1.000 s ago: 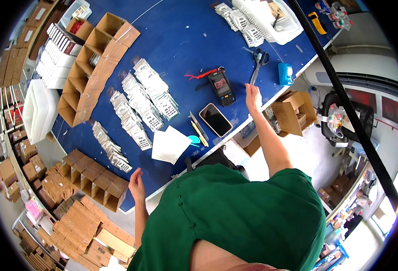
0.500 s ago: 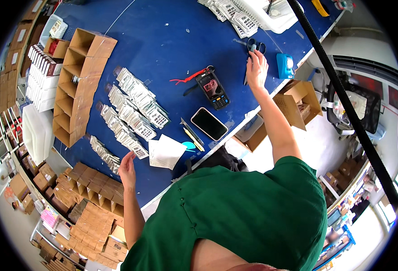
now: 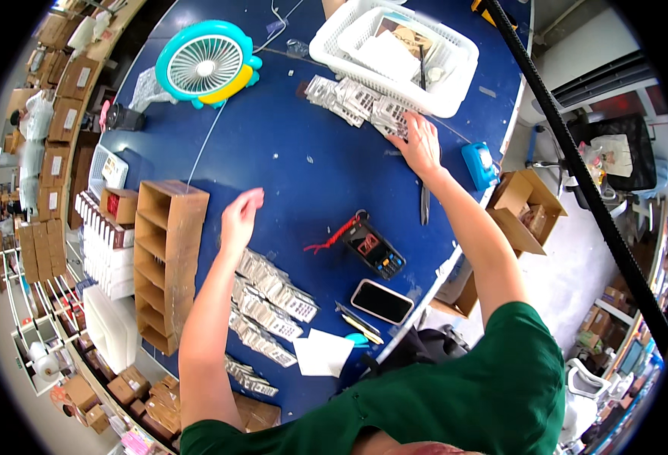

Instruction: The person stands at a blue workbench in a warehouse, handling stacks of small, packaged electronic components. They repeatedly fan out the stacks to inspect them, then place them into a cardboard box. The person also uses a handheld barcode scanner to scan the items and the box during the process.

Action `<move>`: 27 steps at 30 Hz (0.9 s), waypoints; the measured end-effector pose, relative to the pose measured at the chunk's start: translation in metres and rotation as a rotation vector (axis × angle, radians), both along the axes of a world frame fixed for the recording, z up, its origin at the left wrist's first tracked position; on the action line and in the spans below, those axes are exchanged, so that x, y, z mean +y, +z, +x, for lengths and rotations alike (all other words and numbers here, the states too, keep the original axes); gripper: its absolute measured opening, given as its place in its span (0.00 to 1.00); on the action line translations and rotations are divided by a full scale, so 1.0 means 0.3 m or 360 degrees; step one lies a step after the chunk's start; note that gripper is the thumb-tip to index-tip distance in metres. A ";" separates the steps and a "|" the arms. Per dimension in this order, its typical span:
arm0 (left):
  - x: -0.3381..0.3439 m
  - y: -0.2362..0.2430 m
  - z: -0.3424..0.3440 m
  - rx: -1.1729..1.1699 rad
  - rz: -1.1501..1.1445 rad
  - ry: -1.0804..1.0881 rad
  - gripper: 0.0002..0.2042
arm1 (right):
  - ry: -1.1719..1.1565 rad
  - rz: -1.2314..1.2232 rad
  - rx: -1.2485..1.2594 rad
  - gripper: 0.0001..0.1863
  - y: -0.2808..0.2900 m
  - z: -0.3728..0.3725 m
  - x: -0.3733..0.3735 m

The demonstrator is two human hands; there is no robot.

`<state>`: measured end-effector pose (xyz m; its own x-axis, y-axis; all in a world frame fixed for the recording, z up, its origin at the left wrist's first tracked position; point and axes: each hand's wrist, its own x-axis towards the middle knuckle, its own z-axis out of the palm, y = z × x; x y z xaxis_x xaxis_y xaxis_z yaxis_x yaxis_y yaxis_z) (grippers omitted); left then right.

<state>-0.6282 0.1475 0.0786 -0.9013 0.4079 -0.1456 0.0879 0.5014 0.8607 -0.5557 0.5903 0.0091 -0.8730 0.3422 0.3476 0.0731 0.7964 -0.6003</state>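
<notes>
My right hand (image 3: 422,145) reaches to the end of a row of small labelled packets (image 3: 358,104) beside the white basket. Its fingers are stretched and its thumb stands apart, touching or just over the end packets. Below its wrist lie scissors (image 3: 425,203), partly hidden by the forearm. My left hand (image 3: 240,218) is over the table with nothing visible in it, its fingers loosely extended. Near its forearm lie several more rows of labelled packets (image 3: 269,296), partly covered by the arm. A black handheld scanner (image 3: 374,246) with a red cord lies between my arms.
A white basket (image 3: 451,95) stands at the far side, with a teal fan (image 3: 206,64) to its left. A cardboard compartment rack (image 3: 169,265) is at left. Near the front edge lie a phone (image 3: 382,301), paper (image 3: 323,353) and pens. A blue tape dispenser (image 3: 480,165) sits at right. Another person's arm (image 3: 332,6) shows at the top edge.
My right hand has gone from the scissors to the packets by the basket. My left hand has left the near packet rows and moved farther over the table. The view has shifted toward the far side.
</notes>
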 end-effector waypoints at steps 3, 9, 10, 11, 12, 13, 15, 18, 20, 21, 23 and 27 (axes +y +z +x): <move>0.260 -0.111 -0.289 0.0387 -0.0309 -0.0050 0.14 | -0.0069 0.0066 -0.0051 0.38 -0.025 -0.003 0.025; 0.653 -0.291 -0.667 0.0461 -0.0752 0.0358 0.35 | -0.0049 0.0228 -0.0193 0.37 -0.002 -0.051 -0.047; 0.746 -0.282 -0.662 0.0424 -0.0906 0.0386 0.38 | -0.0065 0.0158 -0.0221 0.36 -0.020 -0.046 -0.030; 0.836 -0.251 -0.647 0.0391 -0.1063 0.0408 0.41 | -0.0087 0.0083 -0.0249 0.35 -0.038 -0.039 -0.015; 0.887 -0.235 -0.639 0.0332 -0.1080 0.0382 0.41 | -0.0090 0.0054 -0.0197 0.34 -0.049 -0.042 -0.011; 0.921 -0.222 -0.633 0.0273 -0.1101 0.0362 0.41 | -0.0089 0.0022 -0.0144 0.32 -0.057 -0.049 -0.014; 0.963 -0.194 -0.633 0.0129 -0.1090 0.0237 0.43 | -0.0101 0.0032 -0.0051 0.31 -0.068 -0.063 -0.015; 0.966 -0.182 -0.619 -0.0057 -0.0909 0.0024 0.44 | -0.0064 0.0070 0.0037 0.29 -0.063 -0.102 -0.051; 0.962 -0.189 -0.582 -0.0154 -0.0459 -0.0088 0.42 | -0.0005 0.0010 0.0107 0.29 -0.075 -0.130 -0.070; 0.965 -0.188 -0.551 -0.0204 -0.0230 -0.0143 0.41 | 0.0014 0.0008 0.0116 0.30 -0.078 -0.136 -0.076; 0.976 -0.189 -0.472 -0.0426 0.0132 -0.0357 0.23 | 0.0041 -0.0067 0.0194 0.31 -0.077 -0.142 -0.104; 0.927 -0.200 -0.356 -0.0661 0.0439 -0.0339 0.15 | 0.0141 -0.0155 0.0170 0.35 -0.051 -0.122 -0.145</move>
<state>-0.7349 0.4257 0.0187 -0.6837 0.6489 -0.3339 -0.2129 0.2604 0.9418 -0.5922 0.5469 -0.0063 -0.8610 0.3022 0.4091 -0.0631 0.7345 -0.6756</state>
